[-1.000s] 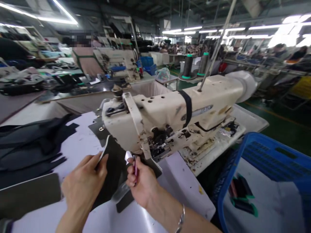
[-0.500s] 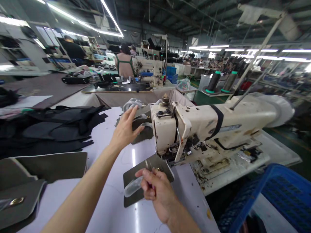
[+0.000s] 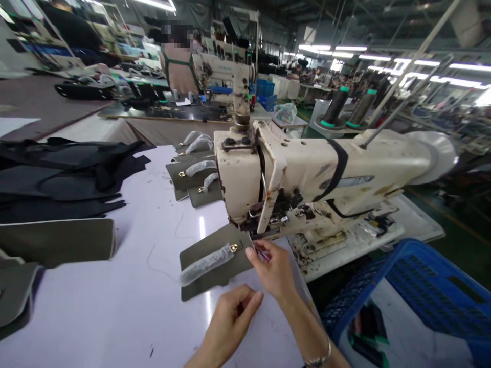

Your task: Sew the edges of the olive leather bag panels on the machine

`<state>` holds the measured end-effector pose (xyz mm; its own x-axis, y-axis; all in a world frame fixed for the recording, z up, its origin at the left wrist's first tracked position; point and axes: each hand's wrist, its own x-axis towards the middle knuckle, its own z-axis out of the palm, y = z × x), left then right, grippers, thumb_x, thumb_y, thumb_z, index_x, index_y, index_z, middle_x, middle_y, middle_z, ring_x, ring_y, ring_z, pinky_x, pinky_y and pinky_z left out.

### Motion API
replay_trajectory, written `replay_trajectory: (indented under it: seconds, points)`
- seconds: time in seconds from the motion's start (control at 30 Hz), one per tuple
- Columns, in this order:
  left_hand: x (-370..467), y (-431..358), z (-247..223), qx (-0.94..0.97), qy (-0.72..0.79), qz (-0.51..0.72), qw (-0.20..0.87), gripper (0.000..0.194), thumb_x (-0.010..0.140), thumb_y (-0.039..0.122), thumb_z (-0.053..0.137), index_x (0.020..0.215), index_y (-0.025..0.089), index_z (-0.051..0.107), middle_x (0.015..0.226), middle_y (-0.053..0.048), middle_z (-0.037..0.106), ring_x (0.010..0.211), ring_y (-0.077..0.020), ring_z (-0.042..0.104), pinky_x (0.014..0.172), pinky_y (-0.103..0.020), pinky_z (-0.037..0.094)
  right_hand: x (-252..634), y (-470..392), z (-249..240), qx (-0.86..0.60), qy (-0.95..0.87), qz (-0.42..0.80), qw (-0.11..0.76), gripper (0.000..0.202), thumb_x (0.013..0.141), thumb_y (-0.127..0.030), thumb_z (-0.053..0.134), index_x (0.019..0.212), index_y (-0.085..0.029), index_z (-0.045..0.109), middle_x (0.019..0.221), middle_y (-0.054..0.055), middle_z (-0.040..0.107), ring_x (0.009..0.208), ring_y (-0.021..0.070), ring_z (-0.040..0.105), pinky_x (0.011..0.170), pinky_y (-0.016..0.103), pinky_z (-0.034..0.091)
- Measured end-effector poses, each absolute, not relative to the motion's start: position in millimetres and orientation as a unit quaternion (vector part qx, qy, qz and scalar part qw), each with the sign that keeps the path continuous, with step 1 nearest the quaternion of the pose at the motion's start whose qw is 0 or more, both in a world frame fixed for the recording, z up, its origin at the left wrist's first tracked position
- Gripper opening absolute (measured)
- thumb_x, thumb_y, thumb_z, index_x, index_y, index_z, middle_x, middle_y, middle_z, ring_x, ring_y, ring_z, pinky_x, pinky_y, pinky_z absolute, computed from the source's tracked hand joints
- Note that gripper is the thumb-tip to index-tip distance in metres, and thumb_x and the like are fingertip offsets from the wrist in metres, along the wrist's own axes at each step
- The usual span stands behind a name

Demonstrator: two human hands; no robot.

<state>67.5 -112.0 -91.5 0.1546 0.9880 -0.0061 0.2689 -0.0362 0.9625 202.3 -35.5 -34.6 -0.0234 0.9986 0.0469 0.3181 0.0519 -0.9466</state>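
Note:
Under the sewing machine's head (image 3: 245,174), one end of an olive-grey panel (image 3: 207,289) lies flat. A handle wrapped in clear plastic (image 3: 207,265) runs across it, with a gold metal fitting (image 3: 233,248) at one end. My right hand (image 3: 276,268) is at the panel's right edge near the needle area, fingers pinched; a sliver of something pinkish shows between them, too small to name. Close below the panel, my left hand (image 3: 233,319) hovers with curled fingers and thumb drawn toward the index finger. What it may hold is hidden.
More olive panels with wrapped handles (image 3: 197,168) are stacked left of the machine. Black cut pieces (image 3: 57,179) and larger olive pieces (image 3: 57,243) lie at left. A blue plastic basket (image 3: 406,250) stands at right. Thread cones (image 3: 335,107) rise behind; a person (image 3: 180,66) sits ahead.
My left hand has come back from the stacked panels to below the near panel, its fingers now curled. My right hand has shifted off the handle to the panel's right edge. The view has tilted down.

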Motion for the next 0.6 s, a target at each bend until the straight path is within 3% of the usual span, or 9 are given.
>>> replay_trajectory:
  seconds: [0.07,0.13,0.27,0.37,0.53,0.6]
  points:
    - [82,-111,-116,0.484,0.495,0.429,0.58,0.049,0.093,0.067,0.06,0.084,0.019,0.064,0.063,0.0,0.053,0.054,-0.0146,0.044,0.051,-0.027,0.034,198,-32,-40,-0.556,-0.564,0.442,0.421,0.023,0.089,-0.04,0.071,0.095,-0.019,0.08,0.083,0.005,0.077,0.074,0.0189,0.067,0.072,0.029,0.051]
    - [90,-104,-130,0.404,0.453,0.506,0.613,0.06,0.09,0.077,0.055,0.094,0.018,0.064,0.069,-0.001,0.054,0.057,-0.0156,0.044,0.054,-0.028,0.037,196,-30,-45,-0.548,-0.509,0.495,0.442,0.026,0.085,-0.041,0.074,0.095,-0.017,0.08,0.081,0.005,0.076,0.071,0.018,0.065,0.069,0.029,0.049]
    - [87,-90,-136,0.399,0.477,0.568,0.539,0.065,0.095,0.077,0.045,0.074,0.018,0.06,0.07,-0.003,0.055,0.063,-0.0171,0.047,0.064,-0.031,0.041,197,-28,-49,-0.509,-0.415,0.591,0.469,0.033,0.077,-0.042,0.081,0.096,-0.014,0.079,0.076,0.002,0.068,0.067,0.0137,0.055,0.064,0.026,0.043]
    - [84,-86,-137,0.43,0.539,0.541,0.483,0.065,0.095,0.074,0.048,0.062,0.019,0.055,0.061,-0.003,0.053,0.061,-0.017,0.047,0.065,-0.031,0.04,203,-28,-45,-0.494,-0.402,0.623,0.454,0.036,0.077,-0.047,0.082,0.086,-0.014,0.076,0.062,-0.004,0.051,0.057,0.0088,0.037,0.053,0.024,0.03]
    - [89,-83,-140,0.418,0.579,0.537,0.449,0.059,0.094,0.068,0.052,0.059,0.021,0.053,0.059,-0.003,0.053,0.058,-0.017,0.048,0.064,-0.03,0.041,212,-25,-40,-0.476,-0.374,0.677,0.418,0.049,0.069,-0.058,0.085,0.062,-0.018,0.059,0.056,-0.009,0.028,0.051,0.0057,0.016,0.048,0.026,0.013]
    - [90,-82,-141,0.412,0.581,0.541,0.446,0.055,0.094,0.063,0.055,0.06,0.021,0.053,0.059,-0.002,0.054,0.058,-0.0168,0.049,0.064,-0.03,0.042,214,-23,-41,-0.471,-0.369,0.687,0.412,0.047,0.067,-0.058,0.087,0.064,-0.017,0.063,0.055,-0.01,0.028,0.05,0.0052,0.014,0.048,0.026,0.01]
